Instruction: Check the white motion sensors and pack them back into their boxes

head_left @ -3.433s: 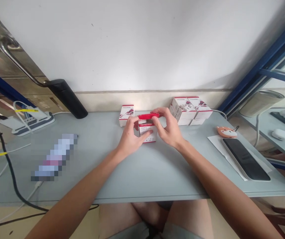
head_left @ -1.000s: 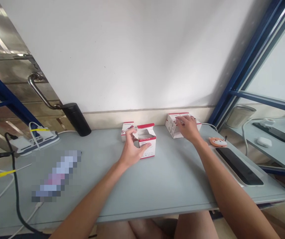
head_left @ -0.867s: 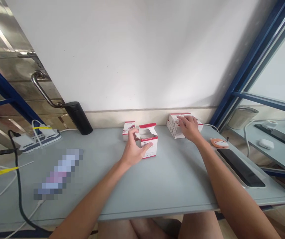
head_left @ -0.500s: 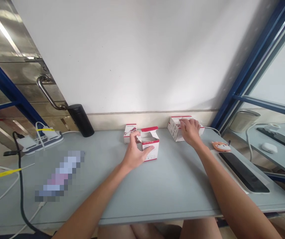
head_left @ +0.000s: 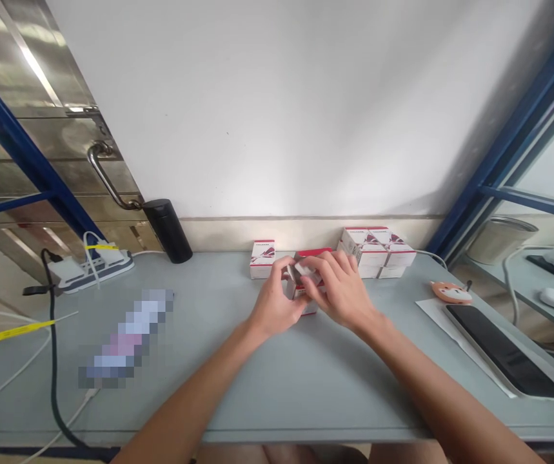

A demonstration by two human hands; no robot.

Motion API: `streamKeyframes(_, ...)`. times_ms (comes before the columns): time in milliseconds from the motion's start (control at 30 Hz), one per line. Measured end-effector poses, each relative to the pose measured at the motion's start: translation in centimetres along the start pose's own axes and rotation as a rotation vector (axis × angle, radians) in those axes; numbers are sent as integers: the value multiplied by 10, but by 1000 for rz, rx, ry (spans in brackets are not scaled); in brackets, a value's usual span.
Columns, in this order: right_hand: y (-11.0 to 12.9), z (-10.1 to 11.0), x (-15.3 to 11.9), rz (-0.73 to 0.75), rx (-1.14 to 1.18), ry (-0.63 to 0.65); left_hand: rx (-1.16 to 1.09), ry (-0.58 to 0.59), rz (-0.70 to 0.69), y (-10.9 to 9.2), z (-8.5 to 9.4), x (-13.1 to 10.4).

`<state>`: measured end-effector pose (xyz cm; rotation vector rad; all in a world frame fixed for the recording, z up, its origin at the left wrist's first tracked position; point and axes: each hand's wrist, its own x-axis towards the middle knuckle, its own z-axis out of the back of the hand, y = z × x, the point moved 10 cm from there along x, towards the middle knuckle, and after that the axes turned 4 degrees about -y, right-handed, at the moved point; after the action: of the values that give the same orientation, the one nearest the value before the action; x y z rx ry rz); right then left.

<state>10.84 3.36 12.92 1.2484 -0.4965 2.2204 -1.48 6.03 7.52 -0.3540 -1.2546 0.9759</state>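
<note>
On the table in front of me stands a small white-and-red cardboard box [head_left: 310, 309] with its lid flap raised. My left hand [head_left: 277, 303] wraps round the near left side of it. The curled fingers of my right hand [head_left: 342, 287] are at its open top, beside the pale side flaps. Whether they pinch a flap or something inside cannot be seen. Much of the box is hidden behind both hands. A closed box [head_left: 262, 259] of like print sits just behind to the left. Several more closed boxes [head_left: 377, 252] are stacked by the wall on the right.
A black cylindrical bottle [head_left: 168, 231] and a power strip [head_left: 95, 274] with cables are on the left, near a blurred-out phone-shaped object [head_left: 126, 338]. To the right lie a dark-screened phone [head_left: 504, 351], white paper [head_left: 470, 351] and an orange-and-white animal-shaped item [head_left: 451, 292].
My right hand has left the stacked boxes and come left to the top of the open box. My left hand still holds that box. The view has shifted slightly.
</note>
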Motion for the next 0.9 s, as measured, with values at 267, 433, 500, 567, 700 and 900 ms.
streamKeyframes(267, -6, -8, -1, -45, 32, 113, -17, 3, -11, 2, -3, -4)
streamKeyframes(433, -8, -13, -4, -24, 77, 201, -49, -1, 3, 3, -4, -4)
streamKeyframes(500, -10, -12, -3, -26, 66, 213, -52, 3, -18, 1, -4, -4)
streamKeyframes(567, -10, -11, -2, -23, 72, 232, -47, 20, -54, -2, -6, -4)
streamKeyframes(700, -9, -7, 1, -1, 111, 255, -29, 28, -80, -7, -5, -2)
streamKeyframes(900, -19, 4, 1, 30, -30, 145, 45, 2, -172, -15, 0, 3)
